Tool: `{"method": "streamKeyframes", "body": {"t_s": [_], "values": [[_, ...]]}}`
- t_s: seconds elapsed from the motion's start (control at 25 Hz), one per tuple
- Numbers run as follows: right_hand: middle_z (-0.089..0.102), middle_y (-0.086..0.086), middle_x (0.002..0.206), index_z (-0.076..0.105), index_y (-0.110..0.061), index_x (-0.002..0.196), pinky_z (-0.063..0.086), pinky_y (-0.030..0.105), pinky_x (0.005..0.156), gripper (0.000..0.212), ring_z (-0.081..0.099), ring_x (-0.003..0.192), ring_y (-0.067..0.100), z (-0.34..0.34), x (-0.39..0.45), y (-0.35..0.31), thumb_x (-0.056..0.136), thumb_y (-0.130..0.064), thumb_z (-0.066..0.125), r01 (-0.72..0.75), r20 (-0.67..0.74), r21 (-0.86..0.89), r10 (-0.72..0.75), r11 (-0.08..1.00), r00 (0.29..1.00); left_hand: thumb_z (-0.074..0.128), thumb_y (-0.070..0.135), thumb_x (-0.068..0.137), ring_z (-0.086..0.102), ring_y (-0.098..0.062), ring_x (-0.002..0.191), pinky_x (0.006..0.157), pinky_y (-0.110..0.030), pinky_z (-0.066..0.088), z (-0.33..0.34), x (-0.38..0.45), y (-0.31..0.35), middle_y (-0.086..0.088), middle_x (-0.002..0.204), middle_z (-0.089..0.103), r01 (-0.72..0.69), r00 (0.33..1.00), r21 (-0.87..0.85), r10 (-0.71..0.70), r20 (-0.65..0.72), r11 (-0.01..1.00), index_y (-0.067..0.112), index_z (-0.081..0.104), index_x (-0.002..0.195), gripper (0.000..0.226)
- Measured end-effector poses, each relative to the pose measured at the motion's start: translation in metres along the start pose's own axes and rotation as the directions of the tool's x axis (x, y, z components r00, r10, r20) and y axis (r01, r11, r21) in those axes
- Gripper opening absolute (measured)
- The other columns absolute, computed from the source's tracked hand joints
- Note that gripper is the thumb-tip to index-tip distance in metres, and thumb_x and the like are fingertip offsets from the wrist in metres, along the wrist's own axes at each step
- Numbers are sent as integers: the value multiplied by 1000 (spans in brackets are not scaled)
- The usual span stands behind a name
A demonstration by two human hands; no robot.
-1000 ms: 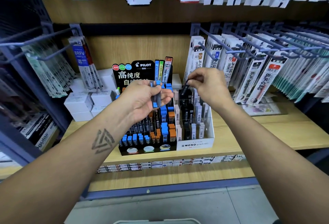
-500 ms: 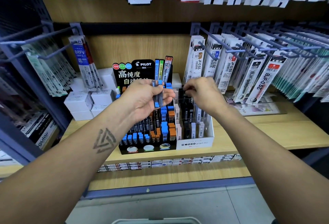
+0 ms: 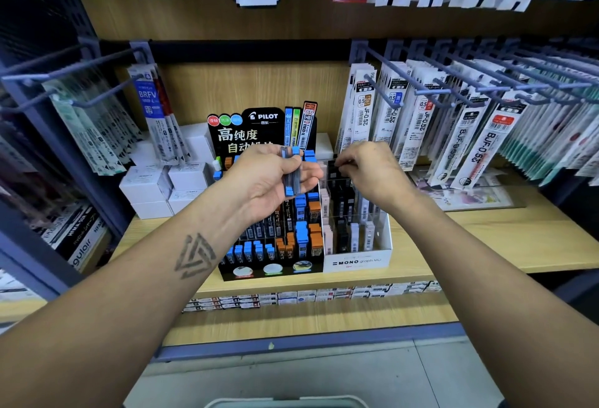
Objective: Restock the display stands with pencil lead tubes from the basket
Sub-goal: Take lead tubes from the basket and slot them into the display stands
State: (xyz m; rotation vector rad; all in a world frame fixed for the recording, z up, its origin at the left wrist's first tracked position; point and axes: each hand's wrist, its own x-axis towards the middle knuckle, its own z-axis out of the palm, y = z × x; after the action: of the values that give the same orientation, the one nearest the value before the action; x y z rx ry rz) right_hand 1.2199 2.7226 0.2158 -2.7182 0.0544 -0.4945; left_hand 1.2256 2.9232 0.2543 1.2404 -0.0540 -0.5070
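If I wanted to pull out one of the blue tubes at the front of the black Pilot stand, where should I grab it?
Probably by its blue cap, from straight above. The blue-capped tubes stand upright in the black Pilot stand, packed side by side, so only their tops stick out. Pinch the cap's front and back between thumb and finger, then lift straight up.

Blue-capped lead tubes [image 3: 290,171] were bunched upright above the black Pilot stand [image 3: 272,239]. White Mono stand [image 3: 356,247] sat touching its right side, holding black and white tubes. Grey basket rim [image 3: 282,402] showed at bottom edge.
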Motion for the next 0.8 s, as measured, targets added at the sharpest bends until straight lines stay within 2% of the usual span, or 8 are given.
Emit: {"method": "streamKeyframes", "body": {"t_s": [0.16, 0.24, 0.28, 0.36, 0.4, 0.52, 0.64, 0.8], "values": [[73, 0, 107, 77, -17, 104, 56, 37, 92, 18, 67, 99, 19, -5, -2, -1, 94, -8, 65, -8, -66, 28, 10, 1000, 998, 45, -7, 101, 76, -30, 77, 64, -36, 63, 0, -1, 0, -27, 92, 74, 42, 999, 32, -43, 23, 999, -8, 53, 119, 19], [74, -3, 96, 77, -19, 99, 57, 36, 88, 15, 69, 91, 17, -9, -6, -5, 92, -11, 67, -71, -90, 174, 87, 982, 992, 49, -1, 101, 75, -29, 81, 69, -40, 64, 0, -4, -2, -24, 98, 75, 99, 993, 102, -105, 46, 990, -5, 60, 112, 15], [74, -4, 91, 77, -19, 98, 58, 35, 85, 13, 70, 87, 16, -11, -10, -10, 92, -12, 69, -108, -68, 339, 139, 934, 988, 51, 3, 101, 75, -28, 83, 72, -44, 63, 0, -6, -4, -23, 101, 75, 133, 988, 147, -143, 56, 980, -1, 62, 112, 16], [75, -1, 89, 77, -14, 100, 58, 31, 77, 11, 70, 83, 13, -18, -22, -25, 91, -12, 71, -178, 89, 695, 162, 697, 983, 53, 8, 102, 75, -30, 86, 75, -48, 62, -2, -11, -7, -24, 104, 74, 190, 974, 223, -212, 82, 956, 6, 63, 116, 17], [76, 2, 91, 76, -12, 103, 57, 27, 75, 13, 70, 83, 12, -20, -29, -33, 90, -11, 73, -207, 167, 784, 121, 585, 978, 53, 9, 102, 75, -32, 86, 76, -48, 62, -2, -14, -9, -26, 104, 73, 202, 968, 249, -232, 96, 947, 7, 63, 117, 19], [75, 10, 94, 75, -6, 103, 54, 21, 72, 22, 68, 81, 10, -18, -45, -42, 83, 5, 74, -219, 223, 805, 61, 552, 973, 52, 0, 101, 75, -36, 89, 74, -43, 63, -7, -20, -12, -34, 102, 70, 210, 962, 282, -249, 110, 936, -5, 61, 122, 24], [73, 9, 85, 75, -3, 96, 58, 27, 72, 27, 67, 78, 15, -20, -48, -43, 80, 17, 70, -283, 229, 839, 170, 465, 958, 51, -5, 99, 74, -39, 92, 72, -41, 64, -16, -24, -9, -36, 101, 69, 222, 955, 298, -269, 127, 928, -11, 58, 122, 25], [71, 17, 82, 71, 4, 97, 61, 30, 74, 18, 69, 76, 24, -23, -52, -51, 82, 15, 69, -325, 279, 888, 183, 324, 943, 55, -3, 98, 73, -24, 68, 58, -25, 60, -27, -30, 0, -27, 88, 72, 148, 977, 323, -190, 101, 935, -12, 60, 119, 23]]}}
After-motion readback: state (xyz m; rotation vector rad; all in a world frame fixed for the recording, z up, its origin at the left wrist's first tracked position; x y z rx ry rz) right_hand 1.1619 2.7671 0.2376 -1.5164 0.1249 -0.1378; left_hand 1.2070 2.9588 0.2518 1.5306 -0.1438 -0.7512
